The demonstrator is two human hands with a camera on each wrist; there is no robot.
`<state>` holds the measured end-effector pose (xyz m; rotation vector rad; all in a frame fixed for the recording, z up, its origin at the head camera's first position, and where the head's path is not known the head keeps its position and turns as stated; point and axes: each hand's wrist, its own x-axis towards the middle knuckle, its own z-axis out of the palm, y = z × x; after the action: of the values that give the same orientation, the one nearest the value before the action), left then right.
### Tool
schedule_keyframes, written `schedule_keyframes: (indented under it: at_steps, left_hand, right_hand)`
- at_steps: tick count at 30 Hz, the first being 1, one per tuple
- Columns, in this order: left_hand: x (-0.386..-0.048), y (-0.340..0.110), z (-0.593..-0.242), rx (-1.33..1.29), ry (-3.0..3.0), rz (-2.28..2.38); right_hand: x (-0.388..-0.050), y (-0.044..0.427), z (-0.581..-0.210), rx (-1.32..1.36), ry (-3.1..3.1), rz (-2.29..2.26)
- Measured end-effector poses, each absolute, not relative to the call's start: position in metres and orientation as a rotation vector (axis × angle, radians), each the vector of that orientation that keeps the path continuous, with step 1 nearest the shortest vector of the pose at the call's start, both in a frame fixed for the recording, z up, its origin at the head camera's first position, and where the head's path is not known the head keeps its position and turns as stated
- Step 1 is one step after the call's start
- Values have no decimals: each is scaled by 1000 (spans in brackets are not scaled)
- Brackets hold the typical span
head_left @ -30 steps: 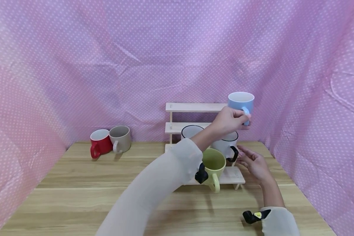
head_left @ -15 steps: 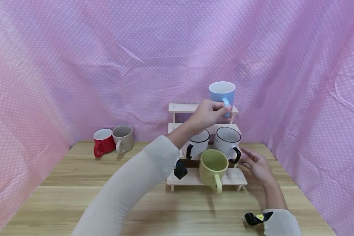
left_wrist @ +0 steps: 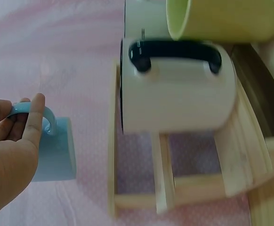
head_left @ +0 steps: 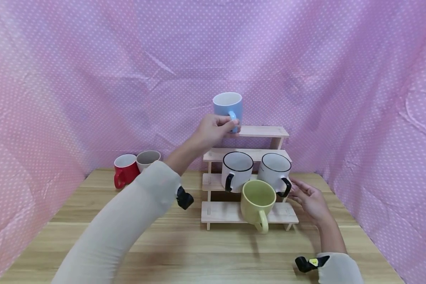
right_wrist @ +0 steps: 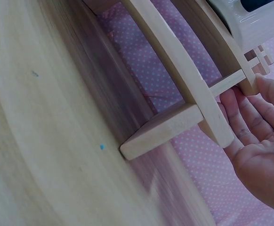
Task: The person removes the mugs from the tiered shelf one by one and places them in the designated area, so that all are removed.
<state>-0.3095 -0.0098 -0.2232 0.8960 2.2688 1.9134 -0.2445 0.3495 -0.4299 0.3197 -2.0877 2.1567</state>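
Note:
My left hand [head_left: 214, 128] pinches the handle of a light blue mug [head_left: 226, 105], holding it upright at the left end of the tiered wooden rack's top shelf. Whether the mug touches that shelf is hidden. In the left wrist view, thumb and fingers wrap the blue mug's [left_wrist: 57, 157] handle. My right hand [head_left: 311, 203] is at the right side of the wooden rack [head_left: 220, 213]. Its thumb and fingers hold a shelf end [right_wrist: 243, 77] in the right wrist view. Two white black-rimmed mugs [head_left: 236, 175] [head_left: 274, 171] stand on a middle shelf, with a yellow-green mug [head_left: 256, 205] on the lowest one.
A red mug [head_left: 127, 169] and a grey-beige mug [head_left: 145, 159] stand together at the table's back left, the grey one partly behind my left sleeve [head_left: 127, 221]. Pink dotted cloth [head_left: 163, 79] hangs behind and beside the wooden table [head_left: 156, 256].
The left hand has carried the blue mug leftward and a little up, from the rack's right side to the left end of its top shelf. The right hand has stayed at the rack's side.

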Motion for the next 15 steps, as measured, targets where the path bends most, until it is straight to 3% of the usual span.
schedule_keyframes:
  at_steps: [15]
  left_hand:
    - [-313, -79, -231, 758, 2317, 1954]
  right_hand:
    - [-246, 351, -431, 334, -2058, 2181]
